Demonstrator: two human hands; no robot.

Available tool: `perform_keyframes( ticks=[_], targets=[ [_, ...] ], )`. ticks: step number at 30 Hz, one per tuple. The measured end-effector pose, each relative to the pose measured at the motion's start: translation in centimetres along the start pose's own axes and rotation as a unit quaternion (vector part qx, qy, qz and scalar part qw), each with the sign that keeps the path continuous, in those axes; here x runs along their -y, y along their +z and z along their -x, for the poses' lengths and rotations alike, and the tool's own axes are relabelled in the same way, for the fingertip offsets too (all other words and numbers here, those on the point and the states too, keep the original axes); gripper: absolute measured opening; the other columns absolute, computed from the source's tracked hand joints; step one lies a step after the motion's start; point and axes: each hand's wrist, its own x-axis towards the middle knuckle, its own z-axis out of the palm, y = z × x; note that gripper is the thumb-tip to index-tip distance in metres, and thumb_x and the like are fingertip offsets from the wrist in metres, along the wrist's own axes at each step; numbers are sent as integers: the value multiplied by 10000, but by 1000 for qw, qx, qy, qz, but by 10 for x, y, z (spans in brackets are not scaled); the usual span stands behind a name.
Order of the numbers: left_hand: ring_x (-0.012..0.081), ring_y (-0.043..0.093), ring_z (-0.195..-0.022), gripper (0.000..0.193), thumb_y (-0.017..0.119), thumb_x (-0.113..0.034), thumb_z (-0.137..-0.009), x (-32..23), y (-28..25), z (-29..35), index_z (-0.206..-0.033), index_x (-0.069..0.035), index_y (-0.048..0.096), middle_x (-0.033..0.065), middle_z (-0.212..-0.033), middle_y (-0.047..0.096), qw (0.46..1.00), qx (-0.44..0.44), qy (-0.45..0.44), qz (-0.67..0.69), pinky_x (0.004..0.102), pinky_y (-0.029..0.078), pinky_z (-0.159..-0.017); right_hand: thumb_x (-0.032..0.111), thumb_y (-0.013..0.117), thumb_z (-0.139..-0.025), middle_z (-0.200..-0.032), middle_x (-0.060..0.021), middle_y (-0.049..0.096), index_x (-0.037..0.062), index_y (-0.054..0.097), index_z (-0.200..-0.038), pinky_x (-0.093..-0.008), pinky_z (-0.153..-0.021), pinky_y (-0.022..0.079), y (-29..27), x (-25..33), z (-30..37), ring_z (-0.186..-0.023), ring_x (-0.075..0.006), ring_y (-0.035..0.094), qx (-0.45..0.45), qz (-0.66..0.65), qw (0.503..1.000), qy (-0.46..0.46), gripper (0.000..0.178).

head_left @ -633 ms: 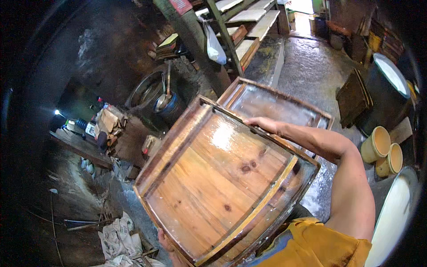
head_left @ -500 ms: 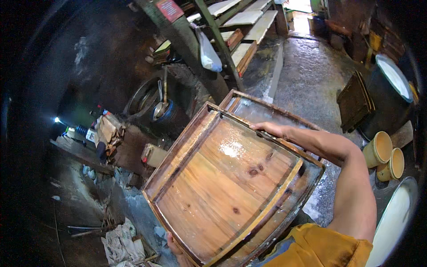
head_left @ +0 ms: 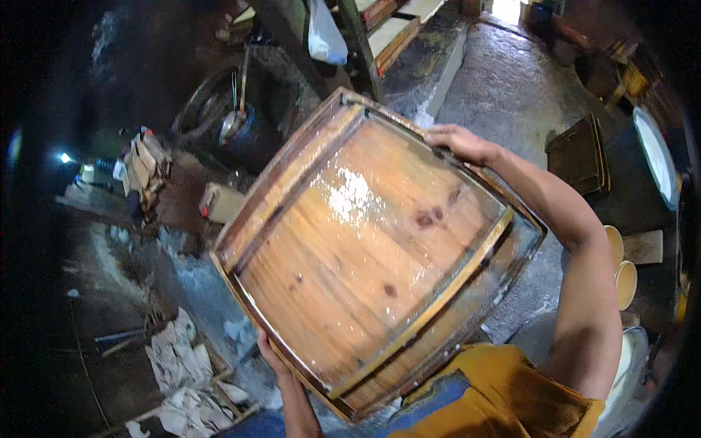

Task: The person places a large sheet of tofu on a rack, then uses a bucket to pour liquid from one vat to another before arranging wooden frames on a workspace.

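A large wet wooden tray (head_left: 343,270) with a raised rim and two crossbars is held tilted before me. Light glints off its pale knotted planks. My right hand (head_left: 464,142) is closed over the far right rim, with the thumb side partly hidden. At the near left edge, my left hand (head_left: 272,354) grips the rim from the side and below. Most of its fingers are hidden behind the wood.
Shelves (head_left: 398,44) with white slabs stand beyond the tray. To the left are a vat with a metal ladle (head_left: 232,128) and crumpled white cloths (head_left: 182,358). On the right, a dark wooden frame (head_left: 577,157) leans near a big drum (head_left: 656,157) and yellow buckets (head_left: 625,285).
The tray has risen closer to me, and the second tray seen behind its far edge no longer shows there. My view has tilted down. Both hands keep their hold.
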Motion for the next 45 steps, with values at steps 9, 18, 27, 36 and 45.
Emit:
perform_keyframes(
  ticks=[9,18,27,36,45],
  targets=[
    [305,554,-1092,616,429,-524,-914,71,-93,118,-1324,-65,443,138,-1251,539,974,11,-108,201,471,456,-940,399,500,-953,-1166,-49,590,-2,527,-1273,-283,-928,411,-24,-28,137,-1040,-128,529,-3,16,998,67,515],
    [206,552,-1083,409,493,-300,-938,102,-13,226,-1265,-54,495,66,-1196,581,999,8,-30,45,386,428,-916,384,582,-855,-1017,-81,579,33,529,-1177,-443,-747,535,-41,-54,235,-915,-213,586,-17,53,982,182,479],
    [179,590,-857,324,583,-232,-793,95,-15,221,-1068,-61,570,26,-943,617,990,-124,-67,8,321,457,-756,227,563,-785,-755,-80,515,19,551,-943,-431,-470,534,-45,-77,218,-645,-230,569,-43,1,993,110,262],
    [170,592,-832,257,590,-210,-791,101,-19,230,-1022,-97,565,12,-917,620,984,-154,-82,-19,284,429,-742,173,510,-796,-736,-73,516,11,544,-934,-406,-447,507,-28,-58,231,-560,-213,556,-97,-66,987,108,215],
    [154,610,-793,201,576,-93,-789,95,-8,223,-981,-38,590,44,-897,638,989,-125,-25,71,269,460,-736,163,518,-804,-681,-55,491,17,542,-857,-381,-465,495,-29,-74,225,-517,-189,514,-127,-64,986,86,158]
  ],
)
